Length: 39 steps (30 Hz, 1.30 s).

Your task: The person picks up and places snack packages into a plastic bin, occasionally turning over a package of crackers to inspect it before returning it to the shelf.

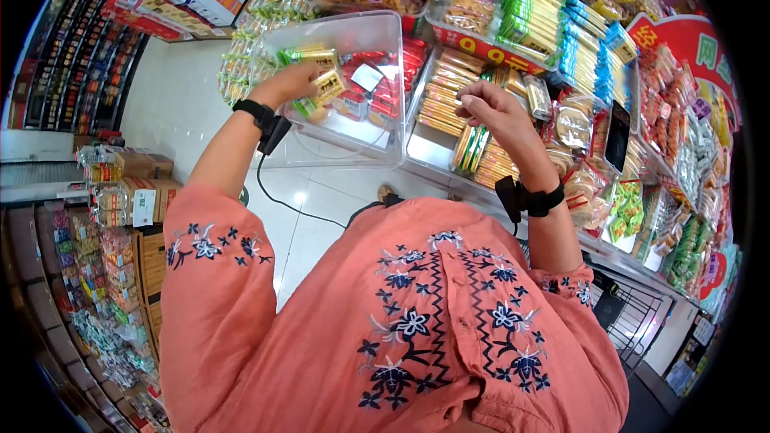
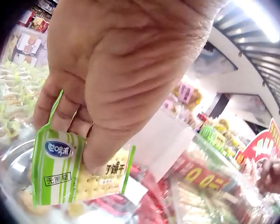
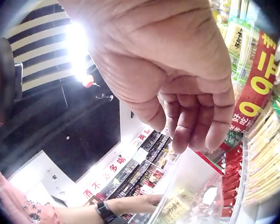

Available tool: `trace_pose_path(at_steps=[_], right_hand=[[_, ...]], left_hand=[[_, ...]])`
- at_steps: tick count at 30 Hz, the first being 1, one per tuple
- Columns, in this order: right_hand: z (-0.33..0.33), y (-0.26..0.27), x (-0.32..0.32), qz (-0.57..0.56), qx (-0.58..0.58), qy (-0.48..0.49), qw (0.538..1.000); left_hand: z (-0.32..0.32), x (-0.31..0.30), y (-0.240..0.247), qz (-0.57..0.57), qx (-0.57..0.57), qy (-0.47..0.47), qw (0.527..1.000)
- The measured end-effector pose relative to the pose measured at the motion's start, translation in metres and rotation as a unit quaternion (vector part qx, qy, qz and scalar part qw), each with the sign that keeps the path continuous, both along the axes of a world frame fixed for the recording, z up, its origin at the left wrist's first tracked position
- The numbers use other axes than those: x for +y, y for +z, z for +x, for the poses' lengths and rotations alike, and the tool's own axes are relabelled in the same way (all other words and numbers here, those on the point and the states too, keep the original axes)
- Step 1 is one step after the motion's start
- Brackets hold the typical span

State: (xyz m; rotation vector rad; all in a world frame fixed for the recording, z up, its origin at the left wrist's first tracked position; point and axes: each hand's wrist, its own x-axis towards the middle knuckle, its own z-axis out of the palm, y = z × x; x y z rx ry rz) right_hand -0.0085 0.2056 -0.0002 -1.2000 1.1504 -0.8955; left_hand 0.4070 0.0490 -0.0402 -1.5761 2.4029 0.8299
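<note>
My left hand pinches a green-and-white packet of crackers between thumb and fingers. In the head view, this hand and the packet overlap a clear plastic bin. Inside the bin lie red-wrapped packets with a white card over some of them, and another green-edged packet shows just beyond the hand. My right hand hovers above a tray of long yellowish biscuit packs. Its fingers curl loosely and hold nothing.
Green packs and blue packs stand beyond, behind a red price strip. A dark phone is by the goods on the right. Shelves and cartons line the left, beside a tiled floor.
</note>
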Motion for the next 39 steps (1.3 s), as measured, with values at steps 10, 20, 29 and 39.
trace_pose_path(at_steps=[10,20,29,39], right_hand=[[0.015,0.028,-0.015,-0.028,-0.042,0.053,0.997],[0.004,0.053,-0.01,-0.001,-0.229,0.079,0.97],[-0.043,0.05,-0.002,0.007,-0.269,-0.023,0.963],[-0.079,0.047,0.003,-0.009,-0.263,-0.056,0.963]], left_hand=[[-0.076,0.075,0.162,0.056,0.276,0.058,0.958],[-0.165,0.116,0.167,0.043,0.39,0.046,0.919],[-0.214,0.133,0.15,-0.01,0.479,0.205,0.853],[-0.25,0.143,0.121,0.018,0.52,0.233,0.822]])
